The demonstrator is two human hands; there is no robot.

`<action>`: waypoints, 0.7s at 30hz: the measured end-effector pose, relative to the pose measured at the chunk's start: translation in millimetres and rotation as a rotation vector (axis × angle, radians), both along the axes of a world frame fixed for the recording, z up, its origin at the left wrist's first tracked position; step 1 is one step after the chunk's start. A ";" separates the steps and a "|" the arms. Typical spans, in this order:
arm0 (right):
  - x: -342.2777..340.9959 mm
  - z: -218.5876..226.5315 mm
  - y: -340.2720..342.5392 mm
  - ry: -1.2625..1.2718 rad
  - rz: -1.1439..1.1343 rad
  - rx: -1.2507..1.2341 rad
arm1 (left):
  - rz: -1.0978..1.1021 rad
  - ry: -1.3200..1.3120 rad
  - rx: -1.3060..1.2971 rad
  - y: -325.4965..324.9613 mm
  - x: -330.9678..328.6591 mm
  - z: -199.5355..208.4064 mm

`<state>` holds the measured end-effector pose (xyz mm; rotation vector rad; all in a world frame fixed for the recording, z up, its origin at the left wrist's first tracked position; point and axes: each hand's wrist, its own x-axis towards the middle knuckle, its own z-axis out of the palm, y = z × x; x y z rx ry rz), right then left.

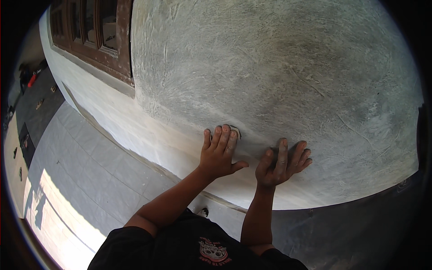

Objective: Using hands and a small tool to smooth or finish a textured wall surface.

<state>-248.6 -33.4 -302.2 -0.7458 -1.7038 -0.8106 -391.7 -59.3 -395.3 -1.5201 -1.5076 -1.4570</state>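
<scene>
Flat against the grey plastered wall (252,54), my left hand (219,150) presses a small folded sheet (237,131) that looks like sandpaper. Only its curled, pale edge shows past the fingertips; the rest is hidden under the fingers. The thumb of that hand points right, away from the sheet. To the right and a little lower, my right hand (282,165) has its fingers spread toward the wall, with nothing in them. Pale dust coats the fingers of both hands. Whether the right fingertips touch the plaster, I cannot tell.
A brown wooden window frame (123,40) with glass panes is set in the wall at upper left. Grey tiled floor (90,153) runs along the wall's foot, with a bright sunlit patch at lower left. Scattered small objects, one red (32,80), lie far left.
</scene>
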 end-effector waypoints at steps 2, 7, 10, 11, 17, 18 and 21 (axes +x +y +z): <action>4.5 -1.1 0.6 -0.001 -0.011 -0.001 | 0.001 0.030 -0.012 1.5 -5.7 44.0; 5.8 -2.7 1.4 -0.002 -0.037 -0.002 | 0.034 0.107 0.000 5.0 -17.3 78.4; -0.5 -2.0 0.8 0.062 -0.005 -0.015 | 0.032 0.085 -0.010 -0.9 -3.8 9.3; -1.2 -1.6 1.0 0.054 -0.003 -0.006 | 0.026 0.085 -0.009 -1.7 -2.3 6.5; 4.0 -5.0 4.2 0.035 -0.006 -0.007 | -0.038 0.045 -0.037 0.2 -6.4 72.2; 4.9 -3.7 2.8 0.059 -0.013 -0.009 | -0.040 0.046 -0.036 1.5 -6.3 68.5; 2.7 -2.7 0.3 0.064 -0.001 -0.019 | 0.081 0.137 0.056 9.4 -4.0 21.4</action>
